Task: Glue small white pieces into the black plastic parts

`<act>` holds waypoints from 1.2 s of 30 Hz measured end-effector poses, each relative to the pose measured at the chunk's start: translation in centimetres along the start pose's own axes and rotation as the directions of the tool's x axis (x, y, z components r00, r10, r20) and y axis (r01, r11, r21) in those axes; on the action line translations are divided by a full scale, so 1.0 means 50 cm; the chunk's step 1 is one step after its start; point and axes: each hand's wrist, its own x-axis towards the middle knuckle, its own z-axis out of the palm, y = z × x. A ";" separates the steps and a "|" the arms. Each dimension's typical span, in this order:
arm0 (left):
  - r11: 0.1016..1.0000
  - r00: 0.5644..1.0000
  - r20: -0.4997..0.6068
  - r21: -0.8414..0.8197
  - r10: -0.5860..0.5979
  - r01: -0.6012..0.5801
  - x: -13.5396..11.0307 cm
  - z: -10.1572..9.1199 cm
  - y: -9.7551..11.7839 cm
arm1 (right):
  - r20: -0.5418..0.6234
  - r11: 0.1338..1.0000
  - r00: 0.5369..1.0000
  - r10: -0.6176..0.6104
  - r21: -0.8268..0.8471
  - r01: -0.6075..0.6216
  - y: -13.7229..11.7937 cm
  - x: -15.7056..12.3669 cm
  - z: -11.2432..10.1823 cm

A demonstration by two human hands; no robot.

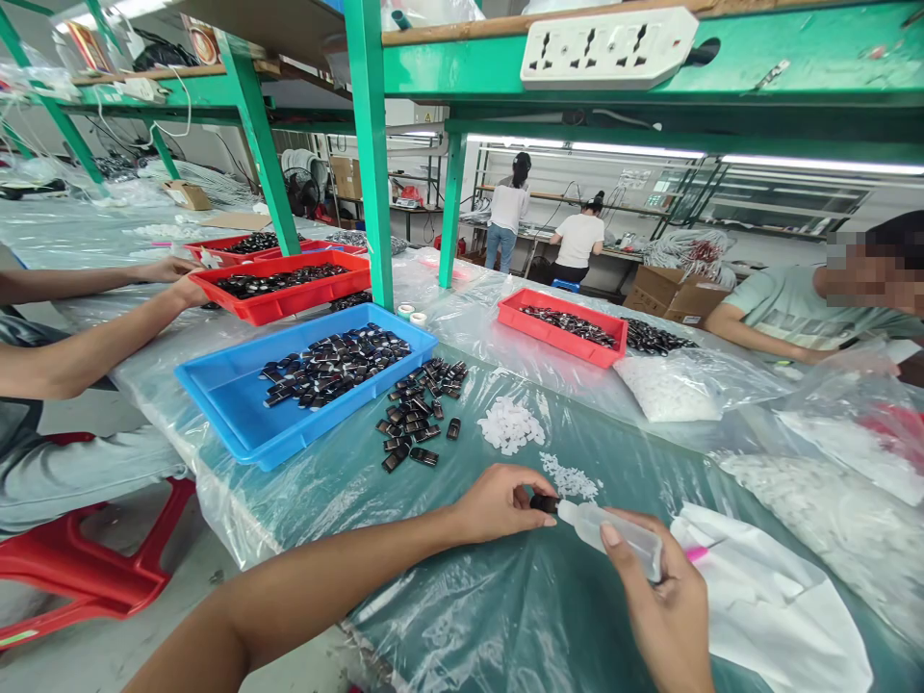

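Note:
My left hand (501, 502) pinches a small black part (543, 502) at its fingertips. The tip of a clear plastic squeeze bottle (613, 535) touches that part. My right hand (668, 602) wraps round the bottle's body, thumb on top. Both hands hover low over the plastic-covered green table (462, 597). Just beyond my hands lie two small heaps of white plastic bits (510, 425) and a loose group of black parts (419, 414).
A blue tray (231, 395) of black parts stands left of the loose group. Red trays (289, 298) (559, 332) hold more. A person's arms reach in at left; another sits at right. A white cloth (772, 597) lies near my right hand. Green shelf posts (372, 154) rise behind.

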 end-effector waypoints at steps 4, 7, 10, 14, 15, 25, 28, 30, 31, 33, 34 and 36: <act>0.999 1.000 -0.004 0.053 0.003 -0.003 0.000 -0.001 0.004 | -0.040 0.996 0.998 -0.043 -0.076 0.040 0.003 -0.004 0.002; 0.996 1.000 -0.014 0.092 0.018 -0.016 -0.001 -0.002 0.007 | -0.028 0.984 0.993 -0.113 -0.139 0.108 0.007 -0.010 0.002; 0.992 0.999 -0.015 0.122 0.033 -0.031 -0.002 -0.002 0.008 | -0.029 0.971 0.987 -0.157 -0.185 0.149 0.004 -0.013 0.001; 0.997 1.000 -0.007 0.080 0.002 -0.002 -0.002 0.000 0.005 | -0.034 0.996 0.998 -0.053 -0.069 0.050 -0.002 -0.007 -0.001; 0.999 1.000 -0.006 0.050 -0.008 0.009 -0.001 0.001 0.003 | -0.024 1.000 1.000 -0.020 -0.022 0.019 0.000 -0.004 -0.002; 0.973 1.000 0.002 -0.233 -0.001 0.002 0.000 0.008 -0.008 | 0.093 0.874 0.969 0.228 0.420 -0.245 0.065 0.023 -0.003; 0.963 1.000 0.009 -0.269 0.015 -0.012 -0.002 0.007 -0.004 | 0.145 0.810 0.959 0.244 0.513 -0.284 0.064 0.026 -0.001; 0.963 1.000 0.009 -0.269 0.017 -0.014 -0.002 0.005 0.000 | 0.169 0.784 0.954 0.250 0.543 -0.301 0.063 0.028 0.000; 0.967 1.000 0.002 -0.254 0.015 -0.014 -0.002 0.005 0.002 | 0.166 0.781 0.952 0.257 0.544 -0.306 0.062 0.029 0.000; 0.979 1.000 -0.022 -0.204 0.007 -0.011 -0.002 0.003 0.005 | 0.146 0.796 0.950 0.277 0.518 -0.312 0.062 0.029 0.000; 0.985 0.999 -0.032 -0.175 0.002 -0.008 -0.002 0.002 0.006 | 0.130 0.810 0.949 0.285 0.497 -0.312 0.061 0.029 0.000; 0.992 0.999 -0.047 -0.125 -0.001 -0.005 -0.002 0.001 0.005 | 0.108 0.840 0.951 0.289 0.448 -0.306 0.060 0.026 0.000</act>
